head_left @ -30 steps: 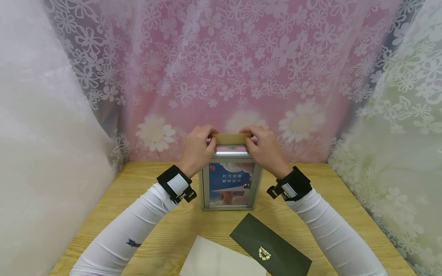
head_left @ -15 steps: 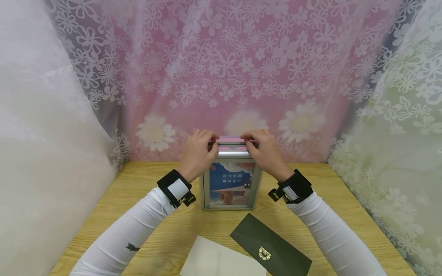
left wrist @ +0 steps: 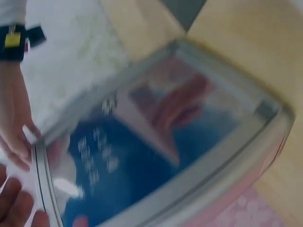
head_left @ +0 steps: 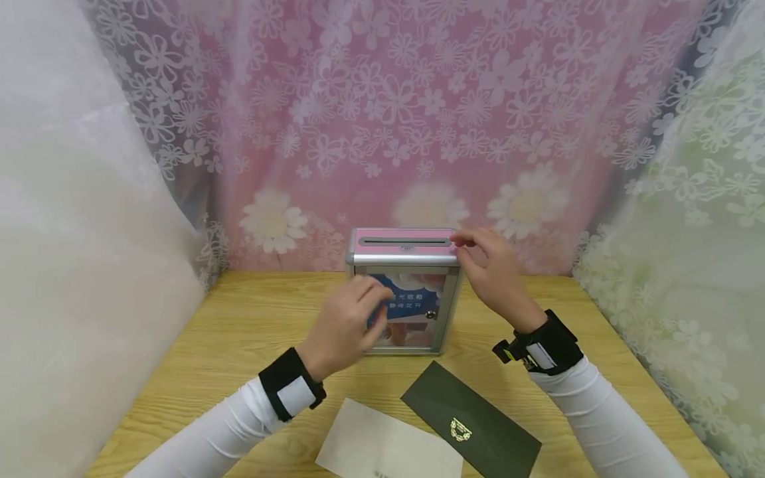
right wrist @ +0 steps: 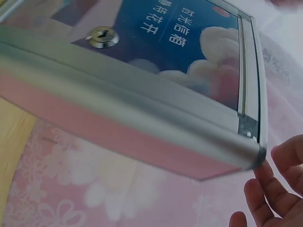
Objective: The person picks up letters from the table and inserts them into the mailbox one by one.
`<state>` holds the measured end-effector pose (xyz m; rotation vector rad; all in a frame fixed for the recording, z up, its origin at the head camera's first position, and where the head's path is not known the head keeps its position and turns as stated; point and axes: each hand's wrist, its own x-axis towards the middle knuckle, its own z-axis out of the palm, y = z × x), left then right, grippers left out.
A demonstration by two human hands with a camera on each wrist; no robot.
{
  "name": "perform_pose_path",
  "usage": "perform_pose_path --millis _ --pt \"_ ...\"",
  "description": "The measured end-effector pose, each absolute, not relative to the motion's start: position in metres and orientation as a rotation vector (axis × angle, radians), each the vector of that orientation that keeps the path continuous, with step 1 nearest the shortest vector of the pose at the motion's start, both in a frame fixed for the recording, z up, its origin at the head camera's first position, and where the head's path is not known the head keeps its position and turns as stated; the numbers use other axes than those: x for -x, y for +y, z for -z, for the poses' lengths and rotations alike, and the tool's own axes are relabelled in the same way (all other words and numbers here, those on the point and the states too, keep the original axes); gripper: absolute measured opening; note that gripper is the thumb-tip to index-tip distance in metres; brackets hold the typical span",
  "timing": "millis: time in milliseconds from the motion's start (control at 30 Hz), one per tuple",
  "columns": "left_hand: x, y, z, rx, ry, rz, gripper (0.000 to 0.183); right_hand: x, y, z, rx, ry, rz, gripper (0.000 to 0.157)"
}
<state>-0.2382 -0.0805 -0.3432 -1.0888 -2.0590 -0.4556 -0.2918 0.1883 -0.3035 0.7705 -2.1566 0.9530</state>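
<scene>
Left hand (head_left: 344, 325) before the box (head_left: 406, 260) on the table (head_left: 257, 318), right hand (head_left: 497, 275) by its top corner, both loosely bent and empty; likely a reaching step, next calling for pinching up the green envelope (head_left: 478, 411) lying in front

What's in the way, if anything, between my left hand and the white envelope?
Nothing visible: in the head view, only tabletop shows between your left hand and the white envelope; the dark green envelope lies to its right.

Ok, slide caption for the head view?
Left hand in front of a slotted box, right hand at its top corner; dark green envelope, white paper nearer.
</scene>
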Motion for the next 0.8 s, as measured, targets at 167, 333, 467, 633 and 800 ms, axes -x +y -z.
perform_pose_path --millis 167,333,467,633,800 --pt "0.208 -0.076 0.392 1.339 -2.488 0.256 0.038 0.271 0.210 0.313 -0.713 -2.163 -0.936 0.020" --pt "0.194 -0.085 0.436 1.413 -2.933 0.030 0.099 0.251 0.223 0.325 -0.681 -2.196 -0.888 0.019" --pt "0.188 -0.088 0.453 1.438 -3.001 -0.027 0.114 0.240 0.228 0.338 -0.670 -2.244 -0.860 0.018" --pt "0.188 -0.085 0.462 1.448 -2.931 -0.026 0.115 0.233 0.235 0.356 -0.660 -2.299 -0.825 0.021" --pt "0.194 -0.084 0.466 1.439 -2.937 -0.018 0.112 0.230 0.238 0.372 -0.666 -2.346 -0.818 0.023"
